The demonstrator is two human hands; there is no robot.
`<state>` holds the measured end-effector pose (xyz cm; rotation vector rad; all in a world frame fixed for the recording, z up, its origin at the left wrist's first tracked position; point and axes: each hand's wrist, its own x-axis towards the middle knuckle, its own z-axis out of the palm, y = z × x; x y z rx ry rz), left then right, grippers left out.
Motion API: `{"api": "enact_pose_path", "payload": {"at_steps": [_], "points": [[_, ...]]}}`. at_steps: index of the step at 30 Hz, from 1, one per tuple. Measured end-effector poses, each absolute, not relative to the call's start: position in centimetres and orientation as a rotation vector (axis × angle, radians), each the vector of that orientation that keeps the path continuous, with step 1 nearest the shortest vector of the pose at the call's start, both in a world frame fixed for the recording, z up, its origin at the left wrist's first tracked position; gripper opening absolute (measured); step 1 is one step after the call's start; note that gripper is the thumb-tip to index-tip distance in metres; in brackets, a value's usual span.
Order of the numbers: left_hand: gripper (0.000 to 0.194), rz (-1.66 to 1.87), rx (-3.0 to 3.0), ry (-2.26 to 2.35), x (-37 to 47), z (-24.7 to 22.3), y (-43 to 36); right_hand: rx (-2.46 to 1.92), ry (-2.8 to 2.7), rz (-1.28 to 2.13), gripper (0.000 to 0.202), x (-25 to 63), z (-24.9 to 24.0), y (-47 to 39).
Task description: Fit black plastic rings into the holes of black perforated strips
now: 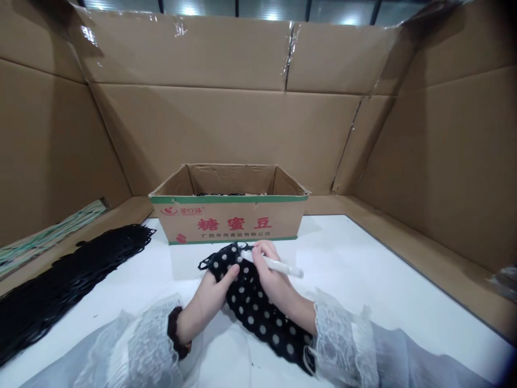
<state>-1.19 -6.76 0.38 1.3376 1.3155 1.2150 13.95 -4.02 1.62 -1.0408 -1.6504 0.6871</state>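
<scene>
A long strip of black fabric with pale polka dots [262, 329] slants across the white table from the middle toward the lower right. My left hand [210, 293] grips its far end, thumb pressed on top and the other fingers hidden beneath. Between the fingers of my right hand [275, 283] is a white pen-like tool [287, 268]. Its tip meets the far end of the strip near small black loops; what exactly the tip touches is too small to tell. My right wrist lies over part of the strip.
Beyond my hands stands an open cardboard box [230, 218] with black items inside. A long pile of black strands or strips [72, 280] lies at left, beside a bundle of greenish-white strands [52, 231]. Tall cardboard walls [226, 124] enclose the white table [363, 280] at the back and sides.
</scene>
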Motion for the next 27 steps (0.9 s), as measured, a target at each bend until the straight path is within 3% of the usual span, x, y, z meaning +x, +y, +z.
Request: {"api": "enact_pose_path", "payload": {"at_steps": [6,13,17,23,27], "points": [[0.049,1.197,1.194,1.311,-1.8,-0.1,-5.9,-0.933,-1.837,0.046,0.022,17.0,3.3,-1.7],[0.042,1.189,1.401,1.269,-1.9,-0.1,-6.0,-0.634,-2.473,-0.255,0.030,15.7,3.5,-2.0],[0.043,1.106,1.462,1.276,-2.3,-0.1,-6.1,-0.654,-2.483,-0.143,0.030,15.7,3.6,-1.6],[0.037,0.982,1.641,1.253,-2.3,0.7,-6.2,-0.760,-2.424,0.300,0.022,15.6,3.2,-2.0],[0.038,0.958,1.583,1.276,-2.3,0.3,-6.4,-0.876,-2.202,0.324,0.023,16.4,4.4,-1.8]]}}
